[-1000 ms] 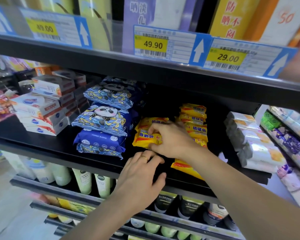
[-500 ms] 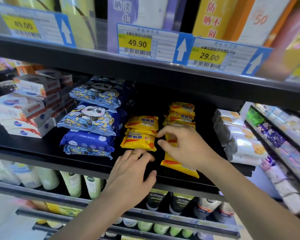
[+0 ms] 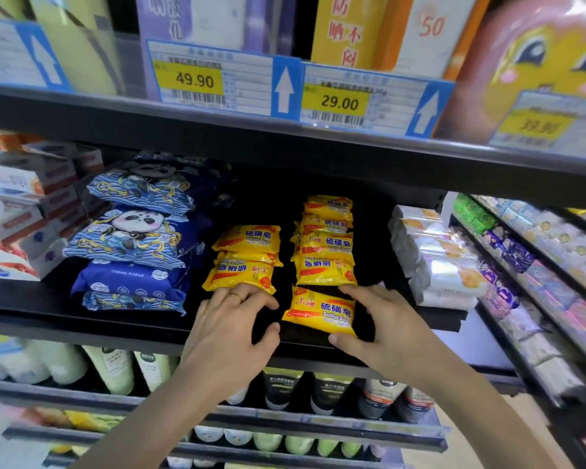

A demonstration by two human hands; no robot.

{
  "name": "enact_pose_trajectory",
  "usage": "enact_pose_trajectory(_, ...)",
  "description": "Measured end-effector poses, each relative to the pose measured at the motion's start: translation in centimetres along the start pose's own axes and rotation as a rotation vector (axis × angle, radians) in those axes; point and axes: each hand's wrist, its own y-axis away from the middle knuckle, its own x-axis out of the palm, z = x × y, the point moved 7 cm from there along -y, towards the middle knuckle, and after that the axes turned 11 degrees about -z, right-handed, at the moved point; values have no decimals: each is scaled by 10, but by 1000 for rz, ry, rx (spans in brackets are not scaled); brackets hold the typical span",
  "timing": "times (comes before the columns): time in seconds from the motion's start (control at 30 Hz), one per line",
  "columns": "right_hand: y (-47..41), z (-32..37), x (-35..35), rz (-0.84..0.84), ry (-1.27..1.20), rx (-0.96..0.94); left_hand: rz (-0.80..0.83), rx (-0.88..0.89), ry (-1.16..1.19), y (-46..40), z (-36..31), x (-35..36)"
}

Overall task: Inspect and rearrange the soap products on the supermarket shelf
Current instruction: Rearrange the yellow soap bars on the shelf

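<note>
Right hand (image 3: pixel 383 330), grip pinching the front sulfur soap (image 3: pixel 320 313); slide it toward 12 o'clock, flush; left hand (image 3: pixel 229 328) spread, steadying.

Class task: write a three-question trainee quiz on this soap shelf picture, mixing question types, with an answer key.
1. True or false: the left hand lifts a yellow soap pack off the black shelf.
2. Which hand has fingers at the front yellow soap pack? A left B right hand
3. Fill in: the price tag above the blue panda packs reads ____.

Key: 1 false; 2 B; 3 49.90
</note>
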Motion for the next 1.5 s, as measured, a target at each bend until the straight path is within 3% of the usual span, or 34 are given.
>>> enact_pose_trajectory(0.23,-6,8,9,65,-188,46,39,-73,111,-3,0,-5)
enact_pose_trajectory(0.5,0,7,-6,-126,-333,9,24,-248,461,-4,-4,-17)
enact_pose_trajectory(0.73,12,29,-19,-267,-431,-127,241,-459,829,-6,-25,-11)
enact_pose_trajectory(0.87,20,42,-27,-281,-428,-175,366,-473,939,-4,-43,-13)
enact_pose_trajectory(1.2,25,52,-35,-271,-380,-178,346,-481,1007,-2,-46,-19)
enact_pose_trajectory(1.5,24,33,-31,-151,-393,86,242,-416,1061,-4,-38,-23)
